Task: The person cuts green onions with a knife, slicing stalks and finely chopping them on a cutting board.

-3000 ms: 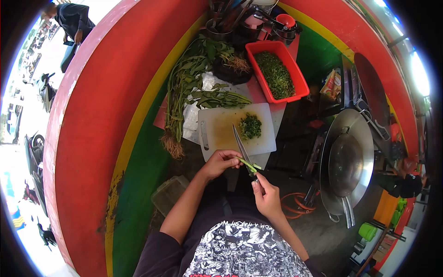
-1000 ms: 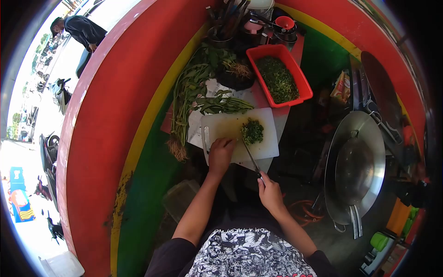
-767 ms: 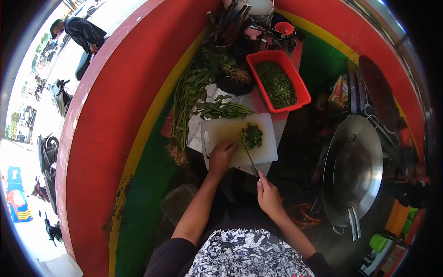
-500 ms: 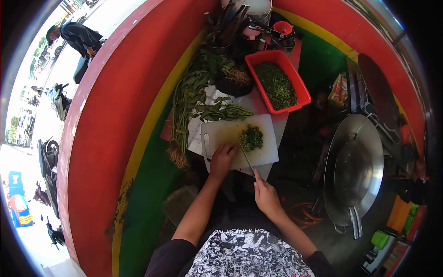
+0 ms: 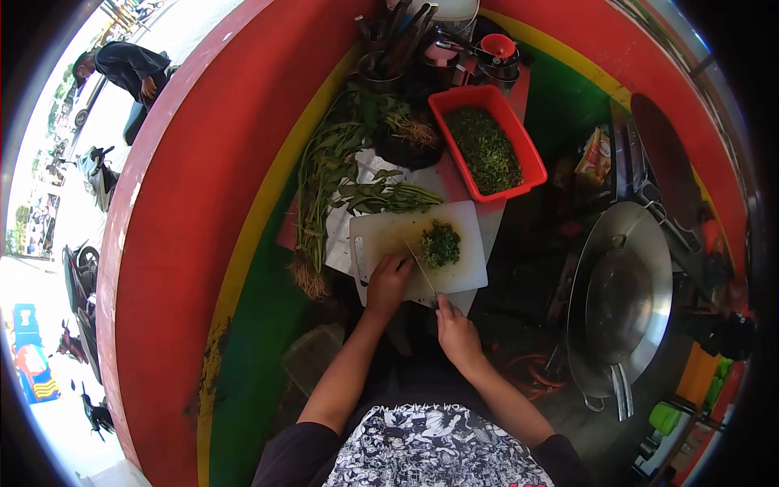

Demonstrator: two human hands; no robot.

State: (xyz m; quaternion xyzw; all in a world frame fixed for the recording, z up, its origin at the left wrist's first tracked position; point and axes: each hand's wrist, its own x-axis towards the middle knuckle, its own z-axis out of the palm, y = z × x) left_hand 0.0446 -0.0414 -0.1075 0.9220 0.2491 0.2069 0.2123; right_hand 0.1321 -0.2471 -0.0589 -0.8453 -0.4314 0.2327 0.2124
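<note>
On the white cutting board (image 5: 475,272) lies a small pile of chopped green leaves (image 5: 441,244). My right hand (image 5: 458,333) is closed around the handle of a knife (image 5: 421,267), whose thin blade slants over the board, left of the pile. Close beside the blade, my left hand (image 5: 388,286) presses down on the board with its fingers curled. Whatever those fingers may hold is hidden beneath them. Behind the board, long-stemmed leafy greens (image 5: 389,196) lie across the table, some with roots attached.
A red tub (image 5: 527,169) of chopped greens stands behind the board. Dark-handled utensils (image 5: 389,53) fill a container at the back. To the right is a large metal wok (image 5: 661,304). A red, yellow and green wall (image 5: 187,203) curves around the left; beyond it a person (image 5: 130,69) bends over.
The knife and my right hand have shifted slightly left, bringing the blade nearer my left fingers and away from the chopped pile. My left hand stays nearly in place.
</note>
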